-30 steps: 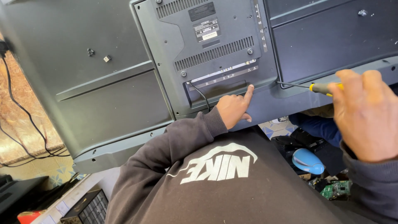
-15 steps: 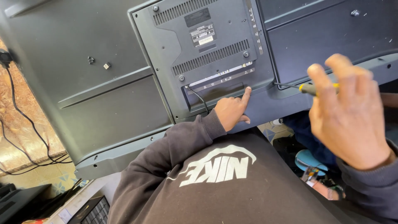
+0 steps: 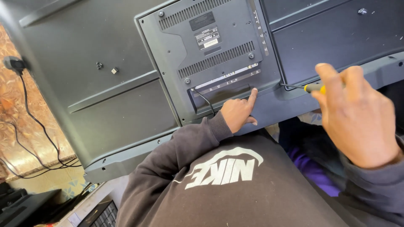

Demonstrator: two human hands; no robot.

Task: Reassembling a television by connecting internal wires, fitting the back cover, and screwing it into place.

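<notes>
Here, the back of a flat-screen television (image 3: 126, 105) fills most of the view, tilted and leaning toward the person's lap. It is dark grey sheet metal with a raised plastic rear cover (image 3: 210, 54) at its centre, carrying vent slots, a label and screws at its corners. Below it is the person's dark sweatshirt (image 3: 227, 185) with a white logo on the chest.

The right hand (image 3: 357, 113) is closed around a screwdriver (image 3: 309, 87) with a yellow and black handle, held near the television's lower edge on the right side. Its thin shaft points left, and the tip touches or nearly touches the lower right corner of the rear cover. The left hand (image 3: 237, 111) rests against the bottom edge of the cover, mostly curled, with the index finger stretched up to the rim of the connector recess; it grips nothing. A thin black cable (image 3: 206, 101) runs down out of that recess beside the hand.

This looks like the step of loosening the cover's screws. The next move would call for seating the tip squarely in a screw head while the left hand steadies the panel.

A black wall plug (image 3: 12, 64) and cord hang at the far left edge.
</notes>
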